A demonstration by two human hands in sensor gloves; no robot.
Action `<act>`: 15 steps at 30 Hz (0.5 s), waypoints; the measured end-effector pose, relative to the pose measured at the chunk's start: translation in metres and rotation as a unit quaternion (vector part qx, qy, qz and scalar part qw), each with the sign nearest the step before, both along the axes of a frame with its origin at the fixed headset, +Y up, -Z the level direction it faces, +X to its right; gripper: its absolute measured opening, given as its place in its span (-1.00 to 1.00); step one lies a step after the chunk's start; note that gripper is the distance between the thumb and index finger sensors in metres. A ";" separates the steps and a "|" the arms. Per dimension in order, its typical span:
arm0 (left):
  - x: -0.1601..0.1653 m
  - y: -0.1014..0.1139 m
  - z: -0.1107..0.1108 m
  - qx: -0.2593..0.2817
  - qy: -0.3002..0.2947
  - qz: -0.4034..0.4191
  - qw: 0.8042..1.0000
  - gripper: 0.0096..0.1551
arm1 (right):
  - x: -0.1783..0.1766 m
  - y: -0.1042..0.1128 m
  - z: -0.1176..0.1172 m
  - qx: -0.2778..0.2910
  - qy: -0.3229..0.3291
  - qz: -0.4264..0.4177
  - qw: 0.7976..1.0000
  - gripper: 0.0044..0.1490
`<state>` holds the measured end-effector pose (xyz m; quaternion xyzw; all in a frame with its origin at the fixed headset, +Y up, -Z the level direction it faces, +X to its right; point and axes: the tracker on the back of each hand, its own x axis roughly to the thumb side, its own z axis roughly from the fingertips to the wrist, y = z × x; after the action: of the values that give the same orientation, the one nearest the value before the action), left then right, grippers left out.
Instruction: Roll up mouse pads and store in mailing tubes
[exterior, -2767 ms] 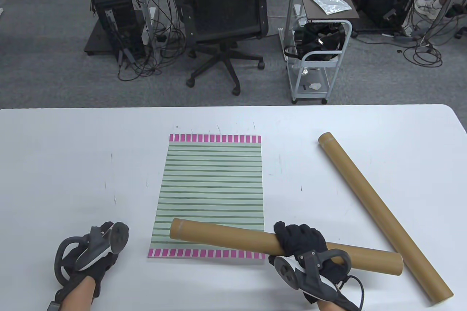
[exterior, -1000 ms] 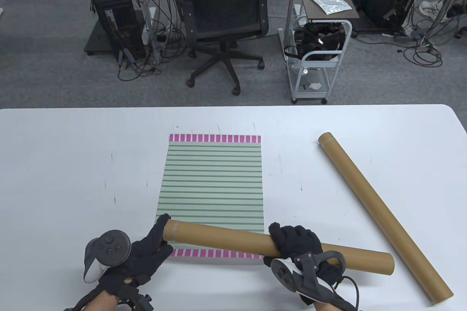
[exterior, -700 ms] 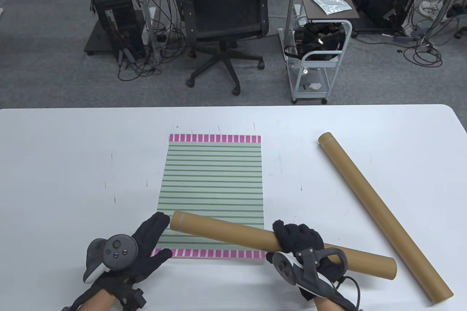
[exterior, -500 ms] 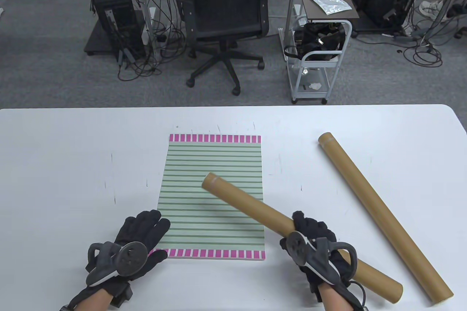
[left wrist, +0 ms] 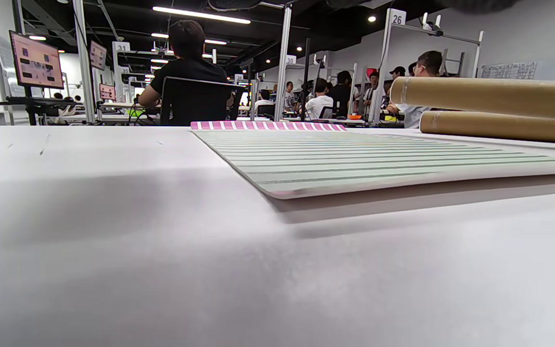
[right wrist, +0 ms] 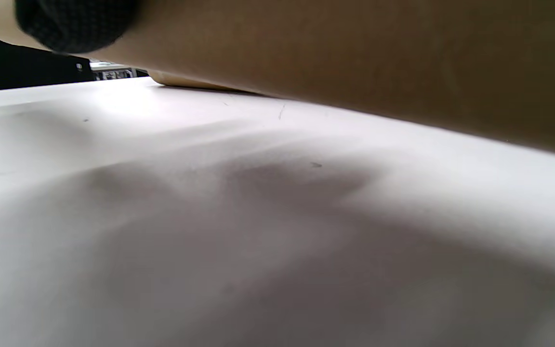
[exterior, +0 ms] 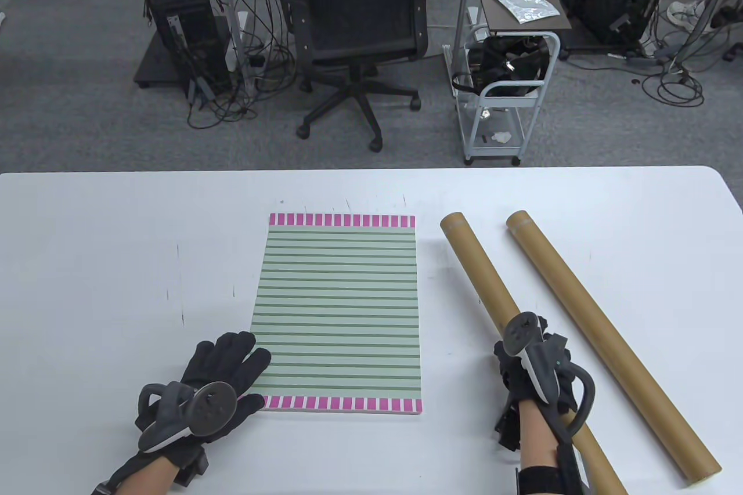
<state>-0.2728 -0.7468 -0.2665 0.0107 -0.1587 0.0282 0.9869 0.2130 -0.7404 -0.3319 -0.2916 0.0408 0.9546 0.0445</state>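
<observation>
A green striped mouse pad (exterior: 336,309) with pink end bands lies flat in the middle of the white table (exterior: 87,263). My left hand (exterior: 244,367) lies flat with straight fingers at the pad's near left corner. My right hand (exterior: 516,356) grips a brown mailing tube (exterior: 476,268) right of the pad; the tube points away from me, its far end slightly raised. A second mailing tube (exterior: 609,338) lies further right, roughly parallel. The left wrist view shows the pad (left wrist: 354,159) and both tubes (left wrist: 489,96). In the right wrist view the held tube (right wrist: 354,58) fills the top, a fingertip (right wrist: 75,24) on it.
Beyond the table's far edge stand an office chair (exterior: 360,25), a white cart (exterior: 505,83) and cabled equipment on the floor. Bare table surface stretches left of the pad. People sit at workstations in the left wrist view's background.
My right hand has swung the tube off the pad's near end to the pad's right side. My left hand reached the tube's end, then drew back to the pad's corner.
</observation>
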 end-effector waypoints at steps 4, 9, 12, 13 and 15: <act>0.001 0.001 0.000 -0.002 0.000 -0.003 1.000 -0.13 | -0.001 -0.008 -0.012 -0.014 -0.021 0.004 1.000 0.02; 0.000 0.001 -0.001 0.000 -0.002 -0.001 1.000 -0.14 | -0.001 -0.022 -0.025 -0.030 -0.039 -0.003 0.999 0.02; 0.000 0.001 -0.001 0.000 -0.001 -0.001 1.000 -0.14 | 0.000 -0.025 -0.034 -0.033 -0.046 0.016 0.998 0.01; 0.000 0.001 -0.001 -0.002 -0.001 -0.001 1.000 -0.14 | 0.000 -0.026 -0.036 -0.032 -0.047 0.024 0.998 0.01; 0.000 0.000 -0.002 -0.005 -0.001 -0.006 1.000 -0.14 | 0.000 -0.026 -0.040 -0.035 -0.040 0.026 0.998 0.01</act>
<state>-0.2730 -0.7473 -0.2687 0.0043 -0.1593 0.0235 0.9869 0.2128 -0.7668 -0.3719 -0.3323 0.0645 0.9409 0.0107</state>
